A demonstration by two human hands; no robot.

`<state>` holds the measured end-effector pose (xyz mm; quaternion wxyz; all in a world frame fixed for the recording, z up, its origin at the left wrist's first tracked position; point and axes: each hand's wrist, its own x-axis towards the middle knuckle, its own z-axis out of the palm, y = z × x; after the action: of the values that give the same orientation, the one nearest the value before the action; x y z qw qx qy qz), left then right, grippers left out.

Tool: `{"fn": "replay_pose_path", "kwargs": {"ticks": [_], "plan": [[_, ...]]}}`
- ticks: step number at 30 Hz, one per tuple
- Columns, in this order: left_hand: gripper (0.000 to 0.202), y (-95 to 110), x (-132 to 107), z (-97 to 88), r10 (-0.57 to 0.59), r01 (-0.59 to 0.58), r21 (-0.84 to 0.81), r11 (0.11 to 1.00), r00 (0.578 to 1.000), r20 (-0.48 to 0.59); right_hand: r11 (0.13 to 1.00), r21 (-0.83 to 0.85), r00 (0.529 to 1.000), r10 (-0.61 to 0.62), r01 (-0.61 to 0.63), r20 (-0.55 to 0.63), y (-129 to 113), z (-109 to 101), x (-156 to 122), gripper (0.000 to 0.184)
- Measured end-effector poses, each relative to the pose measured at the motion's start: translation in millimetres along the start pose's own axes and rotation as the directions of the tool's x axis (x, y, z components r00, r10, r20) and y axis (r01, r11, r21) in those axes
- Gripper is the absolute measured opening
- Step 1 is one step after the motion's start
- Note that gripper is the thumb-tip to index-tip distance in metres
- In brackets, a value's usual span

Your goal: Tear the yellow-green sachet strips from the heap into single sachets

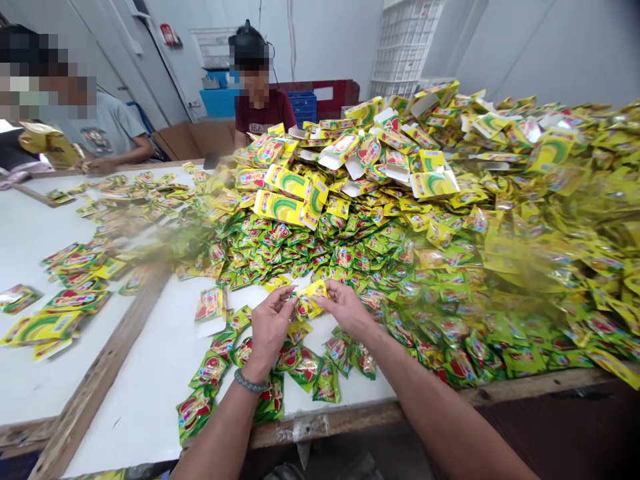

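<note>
Near the front edge of the surface (pixel 150 373), the left hand (pixel 270 325) and right hand (pixel 346 308) are pinching one yellow packet (pixel 311 298), each grip closing on it; fingers are hiding its print.

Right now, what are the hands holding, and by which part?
One yellow sachet, held between both hands: left hand pinches its left edge, right hand its right edge.

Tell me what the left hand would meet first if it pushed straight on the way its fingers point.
The left hand pinches the yellow sachet it shares with the right hand, so that comes first; past it, probably the heap of green sachets, though depth is unclear.
</note>
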<state>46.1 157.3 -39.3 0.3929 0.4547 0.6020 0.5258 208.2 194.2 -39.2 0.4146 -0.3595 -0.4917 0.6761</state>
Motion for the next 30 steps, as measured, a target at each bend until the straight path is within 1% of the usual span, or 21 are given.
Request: {"fn": "replay_pose_path", "kwargs": {"ticks": [2, 4, 5, 6, 7, 9, 11, 13, 15, 17, 18, 20, 21, 22, 23, 25, 26, 27, 29, 30], "plan": [[0.035, 5, 0, 0.8, -0.054, 0.054, -0.069, 0.996, 0.999, 0.009, 0.999, 0.039, 0.999, -0.020, 0.021, -0.043, -1, 0, 0, 0.032], [0.040, 12, 0, -0.5, -0.121, 0.130, -0.090, 0.987, 0.987, 0.103, 0.997, 0.024, 0.995, -0.066, 0.068, -0.072, -4, -1, 0, 0.029], [0.042, 15, 0, -1.7, -0.139, 0.151, -0.066, 0.986, 0.978, 0.158, 0.995, -0.010, 0.992, -0.101, 0.100, -0.074, -5, -2, -1, 0.027], [0.043, 17, 0, -3.1, -0.140, 0.146, -0.016, 0.989, 0.970, 0.198, 0.990, -0.050, 0.988, -0.136, 0.132, -0.068, -7, -2, -1, 0.025], [0.041, 19, 1, -4.4, -0.126, 0.117, 0.052, 0.992, 0.968, 0.216, 0.984, -0.086, 0.985, -0.163, 0.158, -0.052, -9, -3, -2, 0.022], [0.034, 22, 2, -6.1, -0.069, 0.030, 0.172, 0.985, 0.972, 0.226, 0.975, -0.124, 0.982, -0.189, 0.187, -0.007, -11, -2, -3, 0.019], [0.025, 23, 2, -5.4, -0.047, 0.000, 0.172, 0.985, 0.962, 0.268, 0.975, -0.116, 0.982, -0.186, 0.189, 0.028, -12, -1, -4, 0.018], [0.014, 23, 2, -1.8, -0.083, 0.064, 0.071, 0.995, 0.948, 0.307, 0.982, -0.088, 0.985, -0.167, 0.170, 0.041, -11, 0, -4, 0.020], [0.015, 23, -1, 3.9, -0.143, 0.164, -0.055, 0.985, 0.950, 0.278, 0.988, -0.066, 0.989, -0.134, 0.138, 0.059, -8, 0, -4, 0.023], [0.022, 21, -4, 10.5, -0.192, 0.225, -0.179, 0.958, 0.964, 0.185, 0.991, -0.073, 0.993, -0.113, 0.116, 0.039, -5, -1, -3, 0.026], [0.026, 21, -5, 13.5, -0.210, 0.236, -0.242, 0.941, 0.969, 0.128, 0.989, -0.088, 0.993, -0.121, 0.119, -0.015, -4, -2, -2, 0.026], [0.033, 20, -7, 18.2, -0.232, 0.225, -0.338, 0.914, 0.973, 0.021, 0.985, -0.105, 0.970, -0.154, 0.136, -0.186, -3, -4, 0, 0.029], [0.035, 19, -8, 19.7, -0.236, 0.214, -0.367, 0.905, 0.972, -0.013, 0.986, -0.088, 0.954, -0.159, 0.141, -0.255, -4, -5, 0, 0.030], [0.036, 19, -9, 20.6, -0.237, 0.209, -0.384, 0.899, 0.971, -0.027, 0.989, -0.051, 0.947, -0.148, 0.139, -0.285, -4, -6, 0, 0.033], [0.037, 19, -9, 21.0, -0.239, 0.212, -0.390, 0.896, 0.971, -0.022, 0.992, -0.002, 0.956, -0.122, 0.126, -0.268, -6, -7, 0, 0.035], [0.036, 20, -9, 20.8, -0.237, 0.226, -0.392, 0.892, 0.971, 0.021, 0.995, 0.074, 0.985, -0.062, 0.074, -0.160, -7, -5, 0, 0.037], [0.035, 20, -9, 20.5, -0.231, 0.229, -0.401, 0.887, 0.972, 0.044, 0.995, 0.076, 0.991, -0.048, 0.058, -0.121, -7, -3, 0, 0.036], [0.033, 21, -9, 20.2, -0.221, 0.230, -0.415, 0.880, 0.973, 0.069, 0.997, 0.050, 0.993, -0.052, 0.058, -0.110, -6, -1, 0, 0.034], [0.028, 21, -9, 19.8, -0.192, 0.219, -0.426, 0.878, 0.976, 0.106, 0.994, -0.056, 0.983, -0.102, 0.094, -0.153, -4, 3, 0, 0.028], [0.026, 22, -9, 19.9, -0.177, 0.206, -0.415, 0.886, 0.978, 0.107, 0.988, -0.110, 0.976, -0.128, 0.110, -0.174, -3, 4, 0, 0.026]]}}
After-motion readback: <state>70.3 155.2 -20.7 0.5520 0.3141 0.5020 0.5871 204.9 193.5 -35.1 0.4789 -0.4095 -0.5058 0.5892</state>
